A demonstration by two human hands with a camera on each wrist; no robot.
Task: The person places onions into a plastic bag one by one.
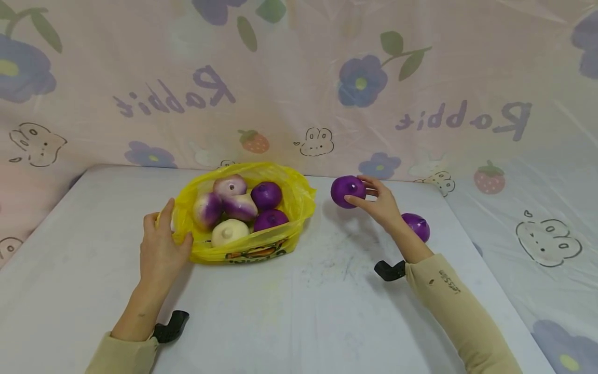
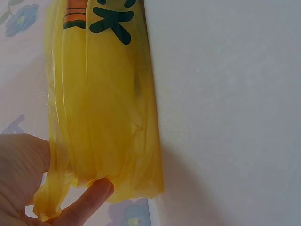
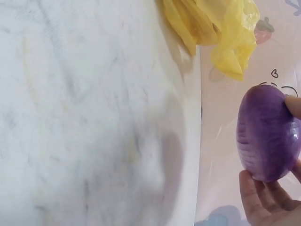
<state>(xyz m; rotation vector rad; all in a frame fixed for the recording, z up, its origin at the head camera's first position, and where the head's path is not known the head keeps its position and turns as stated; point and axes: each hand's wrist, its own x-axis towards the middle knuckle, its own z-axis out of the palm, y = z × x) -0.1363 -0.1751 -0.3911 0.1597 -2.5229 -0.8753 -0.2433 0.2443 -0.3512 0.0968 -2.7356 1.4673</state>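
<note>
A yellow plastic bag (image 1: pixel 299 240) lies on the table with its mouth spread wide. Inside it sit several onion-like vegetables: purple onions (image 1: pixel 267 195), white-and-purple ones (image 1: pixel 208 210) and a whitish one (image 1: pixel 230 231). My left hand (image 1: pixel 161 249) pinches the bag's left edge between thumb and fingers; the left wrist view shows the gathered plastic (image 2: pixel 51 193) between them. To the right of the bag, my right hand (image 1: pixel 380 205) holds a purple onion (image 1: pixel 344 191) above the table, thumb on one side and fingers on the other. Its flattened side (image 3: pixel 265 134) shows in the right wrist view.
Another purple onion (image 1: pixel 418 227) lies on the white table (image 1: pixel 299 311), partly hidden behind my right forearm. A patterned cloth (image 1: pixel 289 88) hangs behind the table's back edge. Black wrist mounts (image 1: pixel 172 326) jut from both sleeves.
</note>
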